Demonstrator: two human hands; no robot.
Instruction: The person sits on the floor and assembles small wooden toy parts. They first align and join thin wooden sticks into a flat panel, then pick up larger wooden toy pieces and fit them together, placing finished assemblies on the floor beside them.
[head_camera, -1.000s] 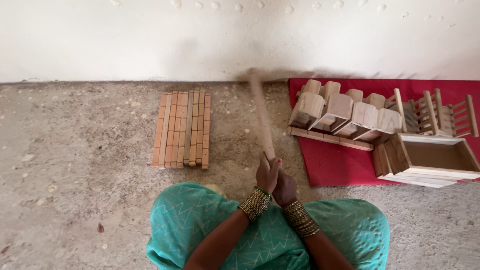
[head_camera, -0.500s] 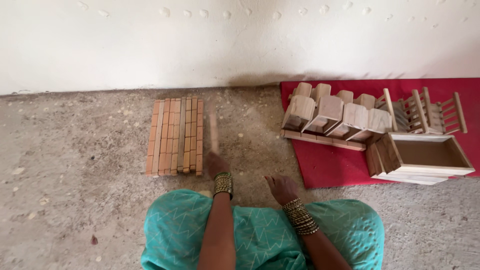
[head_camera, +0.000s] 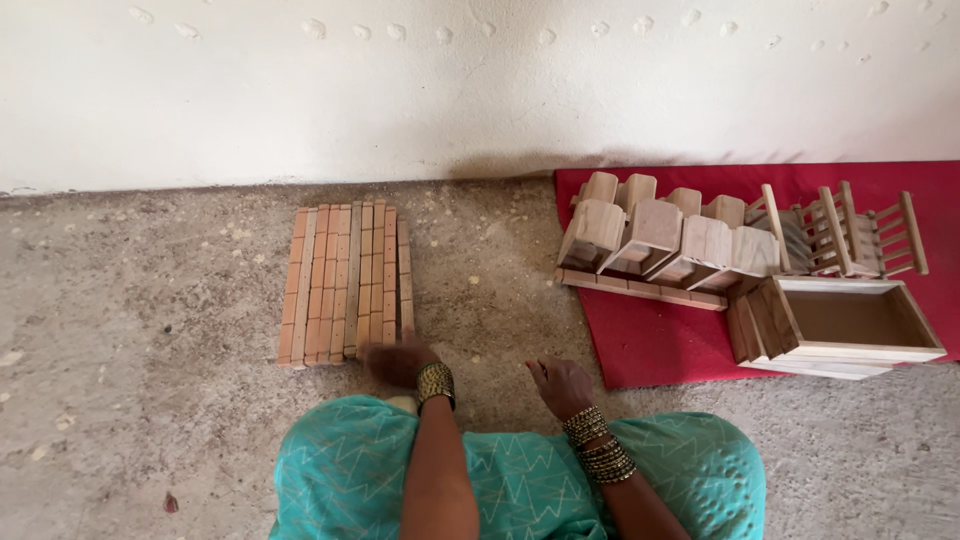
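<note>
Since the half-second-earlier frame the left hand has slid a little further toward the near end of the slat row, and the single slat that lay apart to the right of the row now lies closed up against its right edge; the right hand has barely shifted. The left hand is blurred with motion at the row's near right corner, and whether its fingers are spread, curled or pinching a slat end cannot be told. The right hand hangs empty and loosely open, well to the right of the row, above the bare concrete floor. The row itself lies flat, its slats side by side and running away from the person toward the white wall, with the teal-clad lap just nearer than the row. Far to the right of the row a red mat carries a cluster of small wooden blocks, two little ladder-like racks and an open wooden box.

Risk, as judged: a sideways push at the near ends alone could fan the slats, opening gaps at the far end or riding one slat over its neighbour. The gritty, uneven floor could snag an end and skew the row.
</note>
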